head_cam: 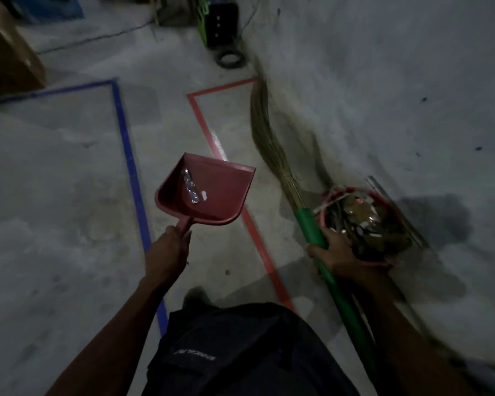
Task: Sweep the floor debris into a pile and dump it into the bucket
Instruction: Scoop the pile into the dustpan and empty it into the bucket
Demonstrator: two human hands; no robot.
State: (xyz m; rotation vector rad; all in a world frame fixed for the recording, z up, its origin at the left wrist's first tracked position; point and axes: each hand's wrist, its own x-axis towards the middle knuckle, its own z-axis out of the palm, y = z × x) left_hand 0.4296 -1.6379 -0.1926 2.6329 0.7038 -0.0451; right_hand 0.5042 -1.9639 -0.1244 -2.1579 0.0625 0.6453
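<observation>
Your dark shorts (240, 352) fill the near edge, over the concrete floor (55, 195). Your right hand (335, 252) grips the green-handled broom (315, 230), beside the already full red bucket (366, 221) at right. Your left hand (169, 247) holds the red dustpan (209, 190) by its handle; carry it level, then tip the foil scrap (190, 187) in slowly over the bucket's rim.

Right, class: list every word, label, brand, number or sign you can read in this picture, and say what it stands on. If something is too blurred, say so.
Dark shorts: one light printed word, upside down to the camera and too blurred to read.
Silver wrapper in the red dustpan: no print can be made out.
Bucket and green broom handle: no readable text.
So nothing can be quoted.
</observation>
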